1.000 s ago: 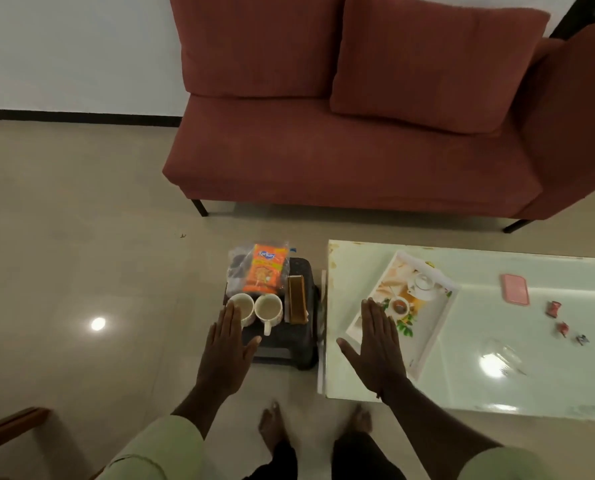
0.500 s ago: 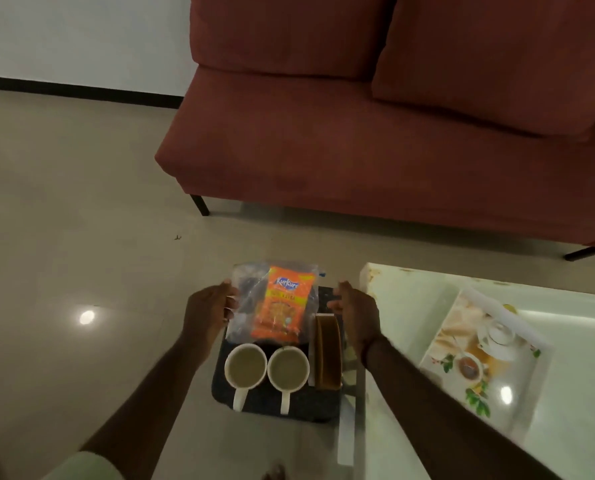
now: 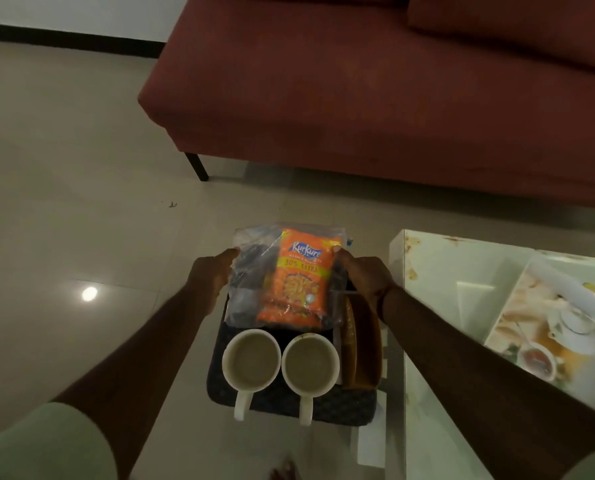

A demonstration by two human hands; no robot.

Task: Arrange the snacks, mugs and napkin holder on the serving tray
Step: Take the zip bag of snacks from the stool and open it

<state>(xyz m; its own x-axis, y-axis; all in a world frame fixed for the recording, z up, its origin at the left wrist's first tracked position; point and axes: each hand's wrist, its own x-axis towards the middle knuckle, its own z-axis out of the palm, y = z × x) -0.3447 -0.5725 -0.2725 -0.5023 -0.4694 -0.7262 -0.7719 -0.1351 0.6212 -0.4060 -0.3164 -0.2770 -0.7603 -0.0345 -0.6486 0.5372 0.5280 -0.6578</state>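
A clear plastic bag of snacks (image 3: 254,271) with an orange packet (image 3: 298,282) in it lies at the far end of a low black stool (image 3: 289,403). My left hand (image 3: 209,278) grips the bag's left edge and my right hand (image 3: 363,277) grips its right edge. In front of the bag stand two white mugs (image 3: 251,362) (image 3: 310,365), handles toward me. A brown wooden napkin holder (image 3: 362,344) stands to their right, under my right forearm. The printed serving tray (image 3: 545,323) lies on the glass table at the right.
The white glass coffee table (image 3: 438,271) stands right beside the stool. A red sofa (image 3: 358,81) fills the far side. Tiled floor (image 3: 64,185) lies open to the left.
The view has dipped and drawn closer to the stool. Both hands, flat and open a second ago, have closed on the two sides of the snack bag.
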